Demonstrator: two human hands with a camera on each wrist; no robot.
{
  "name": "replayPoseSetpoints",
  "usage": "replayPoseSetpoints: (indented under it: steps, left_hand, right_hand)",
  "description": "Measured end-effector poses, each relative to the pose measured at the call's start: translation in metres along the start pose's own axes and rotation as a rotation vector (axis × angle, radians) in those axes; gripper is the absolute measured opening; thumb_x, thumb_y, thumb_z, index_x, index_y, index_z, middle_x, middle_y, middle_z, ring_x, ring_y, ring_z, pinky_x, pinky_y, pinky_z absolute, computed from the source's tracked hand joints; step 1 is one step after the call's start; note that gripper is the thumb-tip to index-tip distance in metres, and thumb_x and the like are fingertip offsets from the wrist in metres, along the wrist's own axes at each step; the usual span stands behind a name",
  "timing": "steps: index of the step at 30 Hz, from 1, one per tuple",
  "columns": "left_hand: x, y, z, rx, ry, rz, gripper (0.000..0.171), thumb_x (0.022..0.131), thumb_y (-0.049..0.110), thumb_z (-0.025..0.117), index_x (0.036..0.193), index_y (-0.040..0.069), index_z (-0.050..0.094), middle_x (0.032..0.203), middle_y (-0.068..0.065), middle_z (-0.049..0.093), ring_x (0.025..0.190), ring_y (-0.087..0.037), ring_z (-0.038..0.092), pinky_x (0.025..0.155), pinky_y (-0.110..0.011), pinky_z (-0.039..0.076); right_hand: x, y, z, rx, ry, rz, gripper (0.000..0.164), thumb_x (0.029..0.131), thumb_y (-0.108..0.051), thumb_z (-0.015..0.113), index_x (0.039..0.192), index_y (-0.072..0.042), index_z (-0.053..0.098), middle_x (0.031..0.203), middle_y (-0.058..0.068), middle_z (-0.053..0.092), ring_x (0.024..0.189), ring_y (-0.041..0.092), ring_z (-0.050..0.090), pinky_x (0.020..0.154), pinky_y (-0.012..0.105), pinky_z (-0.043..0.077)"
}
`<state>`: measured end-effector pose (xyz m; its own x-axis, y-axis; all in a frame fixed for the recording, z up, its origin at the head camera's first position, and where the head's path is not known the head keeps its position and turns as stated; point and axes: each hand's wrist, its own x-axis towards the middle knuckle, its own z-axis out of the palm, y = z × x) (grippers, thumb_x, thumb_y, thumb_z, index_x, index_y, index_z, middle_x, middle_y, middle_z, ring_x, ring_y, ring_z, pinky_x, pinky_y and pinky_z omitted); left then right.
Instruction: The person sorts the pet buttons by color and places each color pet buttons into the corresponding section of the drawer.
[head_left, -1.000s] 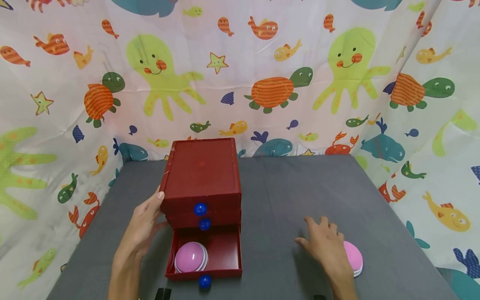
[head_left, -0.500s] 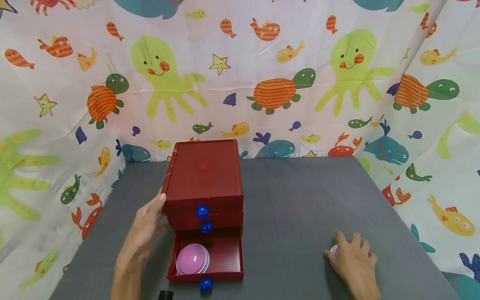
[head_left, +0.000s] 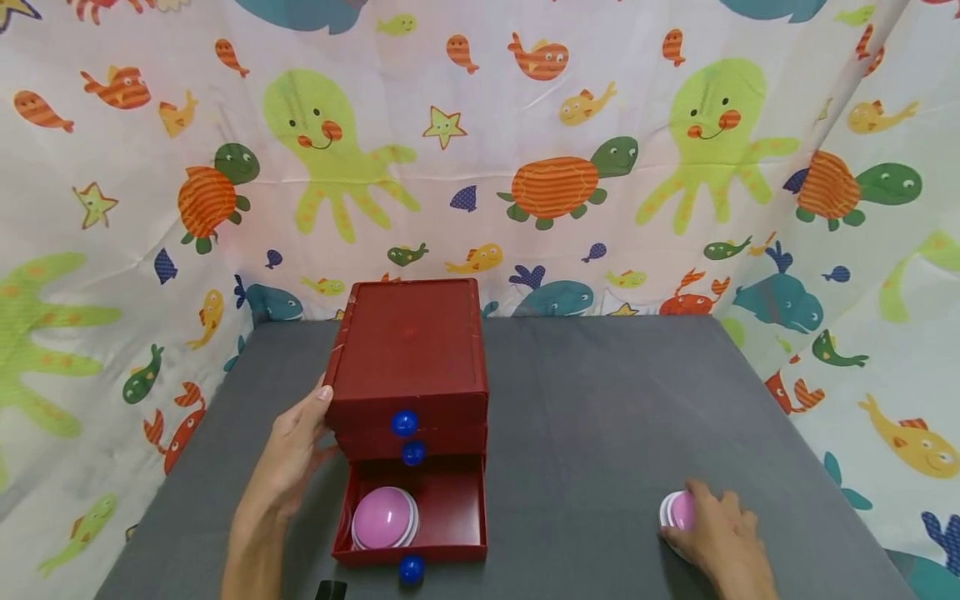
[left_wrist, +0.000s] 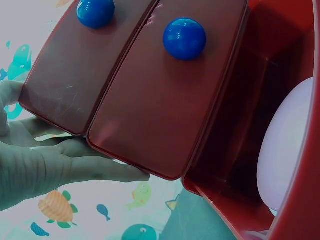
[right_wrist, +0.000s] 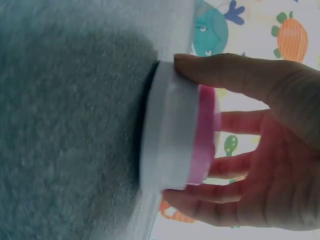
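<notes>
My left hand rests against the left side of a red drawer box, its thumb at the top front corner and its fingers lying straight along the side wall. The lowest drawer is pulled out. A round pink-domed piece with a white rim sits in its left half. To the right, my right hand grips a second round pink and white piece by its white rim, thumb on one side and a finger on the opposite side. Its white base is close over the grey table surface.
The two upper drawers are closed, each with a blue knob; the lowest has a blue knob too. A curtain printed with sea animals hangs behind the grey table and along both sides.
My right hand has moved right and toward me onto the second round piece and now grips its rim. My left hand and the drawer box have stayed in place.
</notes>
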<state>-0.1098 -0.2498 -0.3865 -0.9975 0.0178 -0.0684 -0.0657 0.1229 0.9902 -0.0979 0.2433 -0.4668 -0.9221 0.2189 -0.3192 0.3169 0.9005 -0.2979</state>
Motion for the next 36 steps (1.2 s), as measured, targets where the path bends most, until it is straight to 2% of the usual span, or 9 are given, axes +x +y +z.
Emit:
replayPoseSetpoints:
  steps: [4,8,10,13,16,19,21,28,36]
  left_hand:
    - [0.001,0.000,0.001,0.001,0.002,0.002,0.070,0.111,0.051,0.037,0.170,0.021,0.012,0.177,-0.011,0.014,0.157,-0.049,0.026,0.116,-0.078,0.029]
    - [0.001,0.000,0.001,0.007,0.014,-0.005,0.071,0.111,0.053,0.037,0.170,0.021,0.012,0.177,-0.011,0.014,0.158,-0.049,0.025,0.116,-0.077,0.029]
    - [0.001,0.000,0.002,0.010,0.020,0.004,0.070,0.111,0.052,0.037,0.169,0.019,0.014,0.176,-0.013,0.016,0.157,-0.050,0.028,0.116,-0.077,0.030]
    - [0.000,0.000,0.002,0.014,0.030,0.028,0.069,0.112,0.049,0.036,0.169,0.015,0.017,0.175,-0.015,0.020,0.155,-0.050,0.032,0.114,-0.078,0.033]
    - [0.000,-0.001,0.002,0.012,0.038,0.041,0.068,0.113,0.048,0.035,0.168,0.011,0.020,0.174,-0.017,0.023,0.154,-0.050,0.034,0.114,-0.078,0.033]
    - [0.000,-0.001,0.002,0.008,0.046,0.030,0.068,0.113,0.048,0.035,0.168,0.011,0.021,0.171,-0.019,0.028,0.154,-0.048,0.035,0.114,-0.076,0.034]
    - [0.000,-0.002,0.002,-0.001,0.052,0.021,0.067,0.113,0.048,0.035,0.167,0.011,0.022,0.170,-0.021,0.031,0.154,-0.046,0.037,0.114,-0.076,0.034]
    - [0.001,-0.003,0.003,-0.017,0.047,0.036,0.066,0.113,0.048,0.035,0.168,0.016,0.019,0.171,-0.019,0.029,0.153,-0.047,0.037,0.113,-0.078,0.033]
    - [0.000,-0.004,0.002,-0.011,0.040,0.061,0.064,0.113,0.045,0.035,0.168,0.015,0.021,0.173,-0.016,0.024,0.152,-0.050,0.037,0.112,-0.078,0.035]
  right_hand:
    - [-0.006,-0.016,-0.003,0.020,0.122,-0.117,0.080,0.079,-0.029,0.089,0.140,0.007,0.050,0.120,0.040,0.054,0.101,0.055,0.051,0.080,0.066,0.052]
    - [-0.018,-0.050,-0.005,0.098,0.188,-0.290,0.081,0.075,-0.029,0.093,0.137,0.004,0.051,0.121,0.033,0.060,0.103,0.047,0.055,0.078,0.057,0.057]
    - [-0.027,-0.070,-0.002,0.158,0.235,-0.396,0.077,0.071,-0.028,0.096,0.131,0.001,0.057,0.116,0.026,0.064,0.101,0.040,0.057,0.077,0.050,0.058]
    - [-0.043,-0.103,0.002,0.227,0.226,-0.498,0.072,0.067,-0.029,0.099,0.126,-0.008,0.063,0.118,0.014,0.066,0.106,0.031,0.056,0.076,0.043,0.060]
    - [-0.056,-0.135,0.006,0.269,0.175,-0.545,0.070,0.066,-0.028,0.100,0.126,-0.015,0.066,0.123,0.008,0.065,0.111,0.025,0.055,0.076,0.040,0.062]
    - [-0.066,-0.160,0.011,0.286,0.109,-0.581,0.068,0.068,-0.028,0.098,0.128,-0.019,0.066,0.127,0.006,0.063,0.113,0.024,0.053,0.076,0.041,0.064]
    - [-0.070,-0.172,0.017,0.287,0.096,-0.630,0.067,0.070,-0.028,0.096,0.129,-0.020,0.066,0.128,0.006,0.061,0.115,0.025,0.053,0.077,0.041,0.064]
    - [-0.074,-0.197,0.038,0.228,0.106,-0.786,0.055,0.077,-0.027,0.092,0.128,-0.024,0.070,0.131,0.009,0.062,0.119,0.026,0.055,0.085,0.040,0.064]
    - [-0.073,-0.214,0.057,0.074,0.156,-0.864,0.050,0.080,-0.033,0.091,0.125,-0.024,0.072,0.123,0.004,0.066,0.109,0.021,0.060,0.087,0.035,0.060]
